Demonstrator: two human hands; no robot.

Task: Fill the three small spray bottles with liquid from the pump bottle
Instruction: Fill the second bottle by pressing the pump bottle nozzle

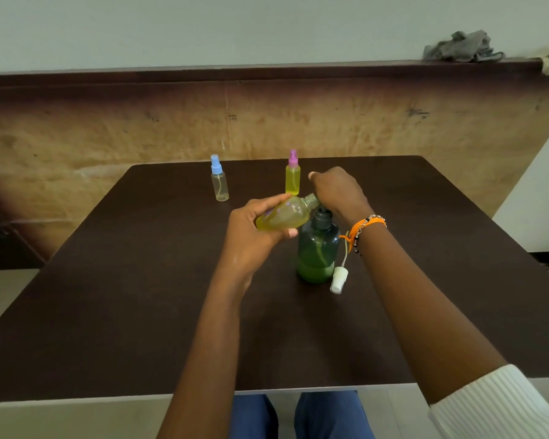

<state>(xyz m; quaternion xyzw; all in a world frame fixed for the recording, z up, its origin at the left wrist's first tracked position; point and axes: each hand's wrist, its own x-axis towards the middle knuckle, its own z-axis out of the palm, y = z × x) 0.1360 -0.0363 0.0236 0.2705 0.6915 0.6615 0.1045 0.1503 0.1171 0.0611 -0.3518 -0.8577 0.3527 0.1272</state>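
no readable text, no labels, no brand marks

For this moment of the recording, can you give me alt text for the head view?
A left hand holds an uncapped small bottle of yellow liquid tilted at the spout of a green pump bottle, while the right hand presses the pump. On the dark table stand a pink-capped bottle, filled yellow, and a clear blue-capped bottle; a white spray cap lies by the pump bottle.
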